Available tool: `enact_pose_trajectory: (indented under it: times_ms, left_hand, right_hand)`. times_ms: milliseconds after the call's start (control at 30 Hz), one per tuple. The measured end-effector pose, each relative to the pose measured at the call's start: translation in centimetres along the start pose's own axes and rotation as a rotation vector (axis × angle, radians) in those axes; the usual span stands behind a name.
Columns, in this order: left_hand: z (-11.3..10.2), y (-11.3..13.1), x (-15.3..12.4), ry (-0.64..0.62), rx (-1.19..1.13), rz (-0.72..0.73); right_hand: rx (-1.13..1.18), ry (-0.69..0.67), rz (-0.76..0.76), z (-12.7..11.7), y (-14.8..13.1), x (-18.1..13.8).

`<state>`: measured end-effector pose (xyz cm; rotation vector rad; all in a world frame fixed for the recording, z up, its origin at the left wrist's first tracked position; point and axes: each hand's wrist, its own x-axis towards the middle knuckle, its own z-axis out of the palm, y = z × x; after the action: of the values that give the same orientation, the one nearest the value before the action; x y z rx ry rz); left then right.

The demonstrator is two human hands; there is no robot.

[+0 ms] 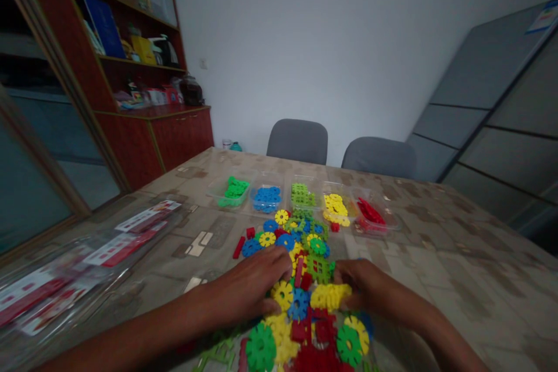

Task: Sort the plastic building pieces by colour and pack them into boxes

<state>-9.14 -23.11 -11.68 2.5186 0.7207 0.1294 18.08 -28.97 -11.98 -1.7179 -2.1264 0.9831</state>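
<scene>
"Yellow plastic makes up the stack of pieces (329, 296); where does it lie from the right hand (358, 283)?"

"At the fingertips, on the side toward the left hand (265, 282). Thumb and fingers pinch its end, over the mixed heap (317, 267)."

"And the left hand?"

"It curls over the heap, right beside a yellow disc (282, 295). Whether it grips anything cannot be told."

"What do the clear boxes (390, 218) hold?"

"Five stand in a row beyond the heap. From left to right: green pieces (235, 187), blue pieces (267, 197), light green lattice squares (300, 193), yellow pieces (335, 204) and red pieces (370, 210)."
</scene>
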Motion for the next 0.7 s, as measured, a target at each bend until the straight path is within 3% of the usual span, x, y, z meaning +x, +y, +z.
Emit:
enact_pose_trajectory:
  times_ms: [167, 367, 500, 700]
  left_hand:
    - [0.3, -0.4, 0.2, -0.002, -0.031, 0.006]
    - [0.8, -1.3, 0.5, 0.094, -0.035, 0.102]
    - [0.4, -1.0, 0.4, 0.081, -0.021, 0.111]
    - [0.4, -0.7, 0.6, 0.041, -0.022, 0.116]
  right_hand:
    - [0.056, -0.003, -0.079, -0.9, 0.3, -0.3]
    - [0.068, -0.033, -0.101, -1.1, 0.3, -0.3]
    - [0.037, -0.010, -0.134, -0.1, -0.5, 0.2]
    - [-0.134, 0.096, -0.063, 2.1, -0.1, 1.0]
